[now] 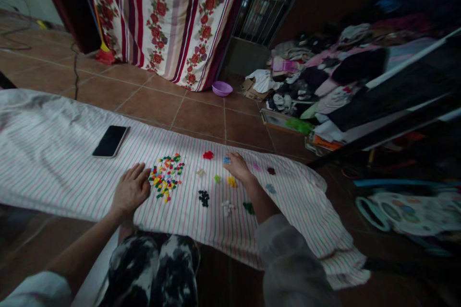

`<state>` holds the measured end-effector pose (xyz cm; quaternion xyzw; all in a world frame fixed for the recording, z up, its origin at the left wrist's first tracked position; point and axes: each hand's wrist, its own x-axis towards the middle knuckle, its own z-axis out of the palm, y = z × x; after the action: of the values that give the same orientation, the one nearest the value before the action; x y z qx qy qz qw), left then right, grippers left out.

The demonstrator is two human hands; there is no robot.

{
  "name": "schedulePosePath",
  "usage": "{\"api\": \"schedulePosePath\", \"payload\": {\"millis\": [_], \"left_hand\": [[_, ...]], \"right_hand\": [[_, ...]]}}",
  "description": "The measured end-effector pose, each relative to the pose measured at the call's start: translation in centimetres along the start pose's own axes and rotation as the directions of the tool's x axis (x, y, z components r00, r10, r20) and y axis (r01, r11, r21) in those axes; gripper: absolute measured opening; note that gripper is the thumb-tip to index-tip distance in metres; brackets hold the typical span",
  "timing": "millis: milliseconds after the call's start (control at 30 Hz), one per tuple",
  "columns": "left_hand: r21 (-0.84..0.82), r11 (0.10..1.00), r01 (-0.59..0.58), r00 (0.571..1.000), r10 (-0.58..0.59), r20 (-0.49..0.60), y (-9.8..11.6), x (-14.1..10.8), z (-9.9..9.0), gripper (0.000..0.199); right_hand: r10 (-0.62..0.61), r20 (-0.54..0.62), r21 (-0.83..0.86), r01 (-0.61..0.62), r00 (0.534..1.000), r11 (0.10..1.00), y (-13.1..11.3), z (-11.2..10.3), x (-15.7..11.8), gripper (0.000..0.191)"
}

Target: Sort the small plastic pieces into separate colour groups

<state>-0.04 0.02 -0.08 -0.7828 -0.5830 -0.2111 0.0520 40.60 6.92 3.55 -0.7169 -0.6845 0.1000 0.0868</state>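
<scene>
My left hand (132, 188) lies flat on the striped cloth (82, 182), its fingers beside a spread of mixed coloured pieces (166, 176). Over a small cluster of blue pieces (226, 159) reaches my right hand (237, 166), fingertips down at them; whether it pinches one is too small to make out. Around it sit single-colour clusters: red pieces (208, 155), yellow pieces (231, 182), light green pieces (217, 179), beige pieces (200, 172), black pieces (203, 198), white pieces (227, 208), dark green pieces (248, 208), brown pieces (271, 171), pink pieces (256, 167) and grey-blue pieces (270, 188).
A phone (110, 141) rests on the cloth at the left. Beyond the cloth are a tiled floor (151, 103), a purple basin (222, 88), a floral curtain (158, 19) and a broom (105, 53). Heaped clothes (324, 67) fill the right side.
</scene>
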Motion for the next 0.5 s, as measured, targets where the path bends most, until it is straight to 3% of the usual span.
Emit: {"api": "schedulePosePath", "payload": {"millis": [200, 333, 500], "left_hand": [[0.036, 0.999, -0.018, 1.0, 0.018, -0.012, -0.17, -0.05, 0.24, 0.042], [0.052, 0.998, -0.033, 0.999, 0.035, -0.033, -0.19, -0.08, 0.3, 0.041], [0.051, 0.998, -0.035, 0.998, 0.037, -0.043, -0.07, -0.08, 0.18, 0.041]], "right_hand": [[0.097, 0.025, -0.044, -0.096, 0.995, 0.994, -0.69, 0.3, 0.28, 0.041], [0.09, 0.017, -0.026, -0.09, 0.996, 0.996, -0.9, 0.28, 0.34, 0.031], [0.077, -0.013, 0.012, -0.077, 0.997, 0.997, -0.82, 0.52, 0.3, 0.031]]}}
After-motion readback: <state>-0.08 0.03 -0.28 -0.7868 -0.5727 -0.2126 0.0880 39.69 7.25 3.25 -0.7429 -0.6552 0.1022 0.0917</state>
